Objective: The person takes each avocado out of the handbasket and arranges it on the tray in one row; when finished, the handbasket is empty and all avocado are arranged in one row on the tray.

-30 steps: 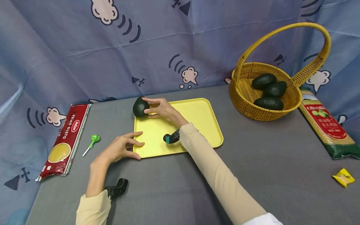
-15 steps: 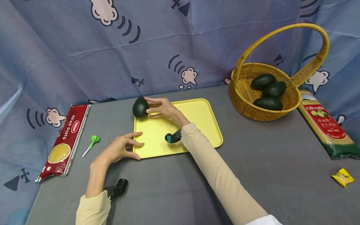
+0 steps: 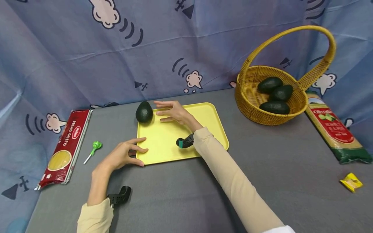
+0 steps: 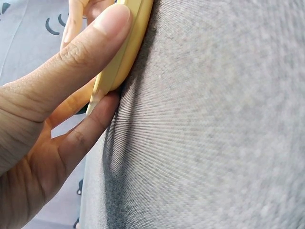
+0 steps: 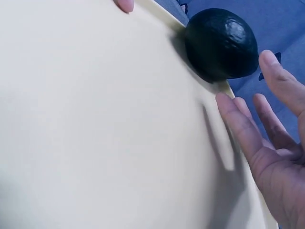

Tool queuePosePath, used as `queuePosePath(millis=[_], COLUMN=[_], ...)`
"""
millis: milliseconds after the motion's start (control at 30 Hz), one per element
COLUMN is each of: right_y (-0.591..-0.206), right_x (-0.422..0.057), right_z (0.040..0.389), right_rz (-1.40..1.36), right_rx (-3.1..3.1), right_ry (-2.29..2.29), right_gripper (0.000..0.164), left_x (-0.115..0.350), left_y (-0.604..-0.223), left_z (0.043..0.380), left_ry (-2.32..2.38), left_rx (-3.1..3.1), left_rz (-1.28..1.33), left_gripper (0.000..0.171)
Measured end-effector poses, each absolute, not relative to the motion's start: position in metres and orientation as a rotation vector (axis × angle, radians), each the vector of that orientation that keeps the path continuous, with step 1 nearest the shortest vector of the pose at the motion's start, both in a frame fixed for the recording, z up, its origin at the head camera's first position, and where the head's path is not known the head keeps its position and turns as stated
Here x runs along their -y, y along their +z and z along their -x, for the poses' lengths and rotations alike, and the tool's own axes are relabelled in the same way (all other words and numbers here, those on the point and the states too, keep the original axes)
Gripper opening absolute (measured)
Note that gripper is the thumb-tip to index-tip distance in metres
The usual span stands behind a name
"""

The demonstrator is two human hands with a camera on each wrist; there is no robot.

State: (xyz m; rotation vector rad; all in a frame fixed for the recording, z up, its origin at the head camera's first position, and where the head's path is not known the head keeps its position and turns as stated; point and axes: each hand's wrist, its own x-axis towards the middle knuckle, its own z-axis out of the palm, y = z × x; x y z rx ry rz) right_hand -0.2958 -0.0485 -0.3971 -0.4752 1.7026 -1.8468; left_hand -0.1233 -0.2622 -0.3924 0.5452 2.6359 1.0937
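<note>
A dark green avocado (image 3: 144, 112) rests at the far left corner of the yellow tray (image 3: 186, 129). My right hand (image 3: 175, 113) is just to its right, fingers spread and a small gap between them and the fruit. In the right wrist view the same avocado (image 5: 220, 44) overlaps the tray's rim, with my fingertips (image 5: 226, 102) close by. My left hand (image 3: 123, 153) holds the tray's near left corner. The left wrist view shows its thumb (image 4: 97, 40) on the tray's rim (image 4: 131, 43) and another finger touching the edge below.
A wicker basket (image 3: 243, 103) with several avocados stands at the back right, a pasta bag (image 3: 335, 126) beside it. A yellow wrapped candy (image 3: 351, 182) lies at the right. At the left are a red pasta pack (image 3: 65, 149) and a green lollipop (image 3: 96, 145).
My right hand has let go of the avocado and drawn back a little to the right. The avocado stays at the tray's corner. My left hand keeps its place on the tray.
</note>
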Motion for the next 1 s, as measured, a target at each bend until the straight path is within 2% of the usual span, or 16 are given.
queuePosePath(millis=[533,1000], right_y=[-0.368,-0.347], right_x=[0.002,-0.065], right_z=[0.285,0.283], right_rz=[0.469,0.486], right_rx=[-1.731,-1.746], right_ry=[-1.872,-1.885], right_gripper=[0.050,0.053], left_x=[0.261,0.259], left_y=[-0.393,-0.392], left_z=[0.122,0.119], left_ry=[1.084,1.099], left_rx=[-2.657,-2.665], left_rz=[-0.541,-0.561], left_gripper=[0.048,0.047])
